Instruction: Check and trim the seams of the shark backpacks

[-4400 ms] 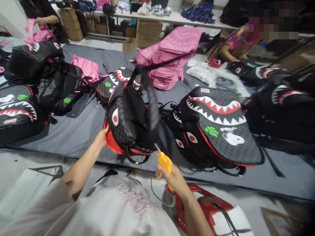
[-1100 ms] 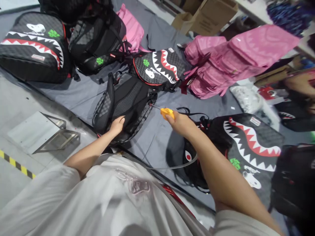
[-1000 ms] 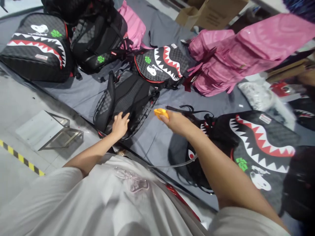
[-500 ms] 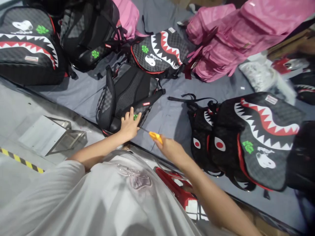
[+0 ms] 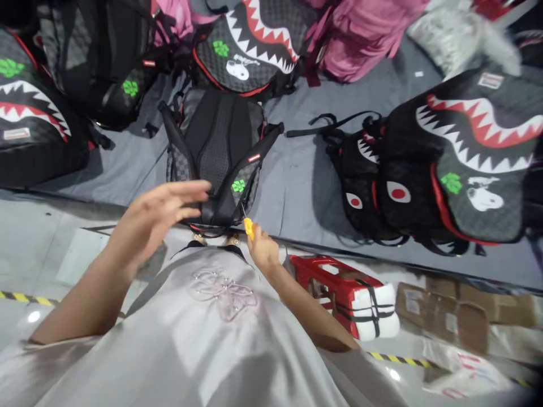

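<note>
A black checkered backpack [image 5: 216, 150] lies back side up on the grey sheet [image 5: 292, 186], straps toward me. My left hand [image 5: 163, 212] hovers just above its near end, fingers stretched out and holding nothing. My right hand [image 5: 263, 251] is closed on a small orange tool [image 5: 249, 227] with a thin metal tip that points at the backpack's lower strap beside a green tag [image 5: 238, 185].
Shark-mouth backpacks lie all round: one at the right [image 5: 462, 158], one behind [image 5: 254, 45], others at the left [image 5: 29, 124]. Pink bags [image 5: 365, 28] lie at the back. A red stool with a white pad [image 5: 348, 288] and flat cardboard [image 5: 458, 311] are on the floor near me.
My left hand has lifted off the backpack and opened. My right hand has drawn the orange tool back toward my body. The view has tilted further down.
</note>
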`<state>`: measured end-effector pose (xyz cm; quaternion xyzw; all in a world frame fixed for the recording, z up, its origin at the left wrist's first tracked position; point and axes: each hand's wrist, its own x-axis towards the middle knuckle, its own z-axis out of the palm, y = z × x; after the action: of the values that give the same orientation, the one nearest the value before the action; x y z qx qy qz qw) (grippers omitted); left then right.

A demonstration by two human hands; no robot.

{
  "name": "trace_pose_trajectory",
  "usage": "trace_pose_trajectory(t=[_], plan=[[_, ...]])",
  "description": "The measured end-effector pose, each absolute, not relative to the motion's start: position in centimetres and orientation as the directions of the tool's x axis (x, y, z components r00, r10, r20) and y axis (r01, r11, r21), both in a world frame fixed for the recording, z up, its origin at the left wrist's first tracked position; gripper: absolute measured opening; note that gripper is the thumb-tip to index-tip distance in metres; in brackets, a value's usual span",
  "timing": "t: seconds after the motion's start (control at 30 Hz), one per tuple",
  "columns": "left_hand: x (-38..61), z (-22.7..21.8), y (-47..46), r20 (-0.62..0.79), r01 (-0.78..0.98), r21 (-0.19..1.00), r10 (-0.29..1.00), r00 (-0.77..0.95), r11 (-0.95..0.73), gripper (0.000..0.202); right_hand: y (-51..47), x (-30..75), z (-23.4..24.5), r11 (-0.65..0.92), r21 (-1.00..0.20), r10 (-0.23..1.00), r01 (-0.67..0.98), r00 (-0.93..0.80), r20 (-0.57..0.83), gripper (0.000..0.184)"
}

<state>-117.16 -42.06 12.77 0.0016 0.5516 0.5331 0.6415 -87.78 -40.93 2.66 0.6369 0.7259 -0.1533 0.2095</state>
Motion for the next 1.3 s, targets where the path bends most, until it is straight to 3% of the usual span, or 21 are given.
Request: trace_pose_trajectory(t=[0.13, 0.2, 0.3, 0.47, 0.57, 0.67, 0.77, 1.0, 1.3], plan=[[-118.8, 6.9, -35.5, -0.873, -0.735, 0.442, 0.433, -0.223, 0.514, 0.032, -41.0, -88.2, 1.7, 0.127, 0.01, 0.854, 0.992, -0.104, -0.509, 0.045], [-118.9, 4.3, -34.4, -0.899, -0.755, 0.391, 0.394, -0.19, 0.527, 0.028, -41.5, -87.9, 1.9, 0.146, -0.017, 0.842, 0.989, -0.133, -0.522, 0.046], [-118.8, 2.3, -34.2, -0.887, -0.776, 0.349, 0.453, -0.092, 0.526, 0.015, -41.8, -87.9, 2.6, 0.222, -0.111, 0.805, 0.969, -0.246, -0.539, 0.047], [-118.5, 1.5, -33.8, -0.821, -0.787, 0.229, 0.548, 0.16, 0.573, 0.036, -40.3, -89.5, 3.1, 0.257, -0.183, 0.776, 0.949, -0.315, -0.546, 0.048], [-118.4, 1.0, -33.4, -0.777, -0.784, 0.185, 0.577, 0.252, 0.592, 0.044, -39.7, -89.4, 3.1, 0.206, -0.136, 0.79, 0.969, -0.247, -0.561, 0.05], [-118.2, 0.7, -33.4, -0.744, -0.782, 0.162, 0.595, 0.304, 0.602, 0.05, -39.2, -88.7, 3.0, 0.082, -0.009, 0.826, 0.997, -0.073, -0.559, 0.05], [-117.9, 0.8, -33.7, -0.729, -0.787, 0.164, 0.611, 0.309, 0.594, 0.053, -38.3, -88.5, 2.5, 0.03, 0.048, 0.846, 0.998, 0.0, -0.534, 0.051], [-117.8, 0.2, -34.6, -0.702, -0.877, 0.225, 0.695, 0.157, 0.425, 0.068, -36.9, -88.8, 0.6, 0.053, 0.053, 0.848, 0.997, -0.017, -0.53, 0.052], [-118.1, -0.7, -34.3, -0.693, -0.86, 0.193, 0.686, 0.221, 0.472, 0.069, -37.0, -88.2, 1.4, 0.071, 0.061, 0.845, 0.996, -0.027, -0.534, 0.049]])
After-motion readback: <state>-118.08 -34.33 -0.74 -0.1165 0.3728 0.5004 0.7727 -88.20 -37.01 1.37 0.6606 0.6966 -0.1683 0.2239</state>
